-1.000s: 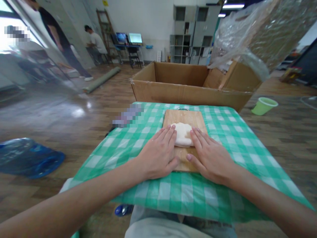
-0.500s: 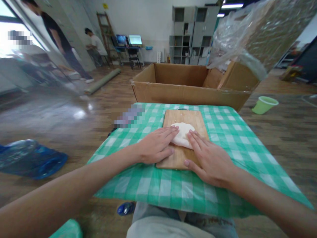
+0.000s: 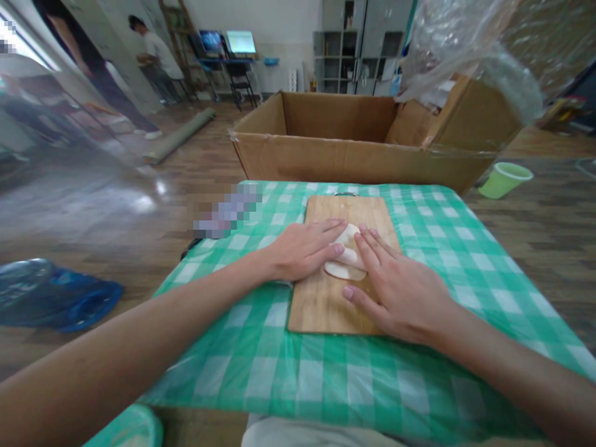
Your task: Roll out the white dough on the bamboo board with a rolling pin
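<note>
A pale piece of dough (image 3: 343, 272) lies flat on a wooden cutting board (image 3: 321, 310), under and between my two hands. Across its middle runs a rounded pale ridge; whether this is a fold of dough or a separate roll I cannot tell. My left hand (image 3: 310, 248) rests on the dough's left side, fingers stretched out, thumb near the ridge. On the right side, the fingers of my right hand (image 3: 403, 288) lie extended over the dough and the ridge's end, with the thumb apart over the board. Parts of the dough are hidden by my fingers.
A green-and-white checked cloth (image 3: 261, 347) covers the table. Behind it stands a large open cardboard box (image 3: 349, 158) with plastic wrap. A blurred-out object (image 3: 228, 211) lies at the table's left edge. A green bucket (image 3: 505, 180) stands on the floor. Several people are at the back left.
The dough, earlier a thicker rounded lump, now shows a flat part with a ridge across it. My left hand has moved slightly forward. The camera's view has shifted.
</note>
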`<state>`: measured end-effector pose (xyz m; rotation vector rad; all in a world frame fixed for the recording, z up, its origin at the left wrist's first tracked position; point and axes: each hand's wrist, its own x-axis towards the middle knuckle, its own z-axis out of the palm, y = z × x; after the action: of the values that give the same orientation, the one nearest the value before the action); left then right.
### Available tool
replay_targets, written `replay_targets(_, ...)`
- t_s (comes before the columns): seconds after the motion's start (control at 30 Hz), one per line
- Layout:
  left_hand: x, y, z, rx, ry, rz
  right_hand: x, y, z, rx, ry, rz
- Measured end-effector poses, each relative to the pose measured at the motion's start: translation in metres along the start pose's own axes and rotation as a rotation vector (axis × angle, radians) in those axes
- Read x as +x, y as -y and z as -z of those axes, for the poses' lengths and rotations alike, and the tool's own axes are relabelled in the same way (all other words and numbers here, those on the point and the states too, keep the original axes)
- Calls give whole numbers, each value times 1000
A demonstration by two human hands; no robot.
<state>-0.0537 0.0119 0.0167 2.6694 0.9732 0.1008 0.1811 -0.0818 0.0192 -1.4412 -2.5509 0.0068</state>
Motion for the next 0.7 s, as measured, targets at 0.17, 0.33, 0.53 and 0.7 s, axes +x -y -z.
replay_targets(0.17,-14,1,-4,30,-46,-83,-10,10,-2,9,-39,40)
replay_targets(0.33,-27,3,-6,74,-72,-195,-18,21,-3,-4,-60,56)
replay_targets(0.53,-43,-1,-10,118,-83,-251,-29,36,-7,-12,-67,81)
replay_targets(0.7,-46,-1,-7,116,-69,-258,-37,43,-5,43,-70,104)
